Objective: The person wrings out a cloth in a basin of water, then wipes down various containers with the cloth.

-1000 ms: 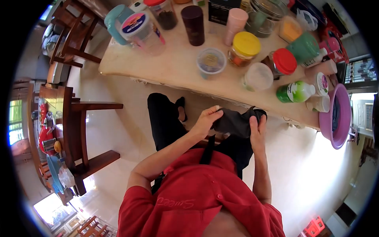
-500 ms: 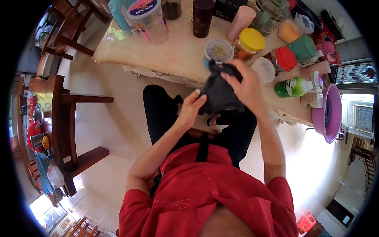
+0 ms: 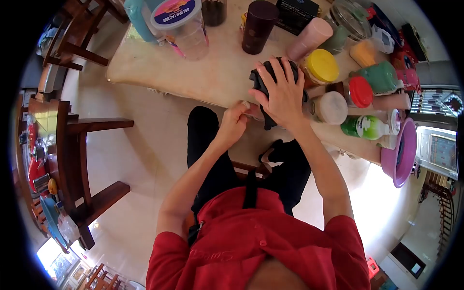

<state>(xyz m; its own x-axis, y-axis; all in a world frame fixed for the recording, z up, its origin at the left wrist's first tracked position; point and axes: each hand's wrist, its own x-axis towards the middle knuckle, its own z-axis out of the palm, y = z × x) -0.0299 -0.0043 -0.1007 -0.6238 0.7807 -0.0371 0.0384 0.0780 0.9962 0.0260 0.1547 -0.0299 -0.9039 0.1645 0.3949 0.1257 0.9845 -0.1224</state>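
Observation:
My right hand (image 3: 284, 99) lies over a crumpled black plastic bag (image 3: 268, 122) at the table's front edge, its fingers curved round the bunched top. Dark folds show between and beside the fingers. My left hand (image 3: 233, 124) is closed just left of the bag, thumb against the fingers. Something pinkish and blurred (image 3: 254, 112) sits between that hand and the bag; its kind is unclear. A yellow-lidded jar (image 3: 321, 65) stands close to my right fingertips, and a white-lidded jar (image 3: 332, 107) is right of the wrist.
On the table (image 3: 159, 72) stand a clear tub (image 3: 188, 36) at left, a dark cup (image 3: 260, 28), a pink tumbler (image 3: 311, 37) and a black box (image 3: 296, 15). A red-lidded jar (image 3: 360, 92), a green bottle (image 3: 365, 127) and a purple basin (image 3: 400, 157) crowd the right side.
The black bag has gone from hanging between both hands to bunched under my right hand, farther up on the table edge. My left hand has let go of its corner. The small clear-lidded tub is now hidden.

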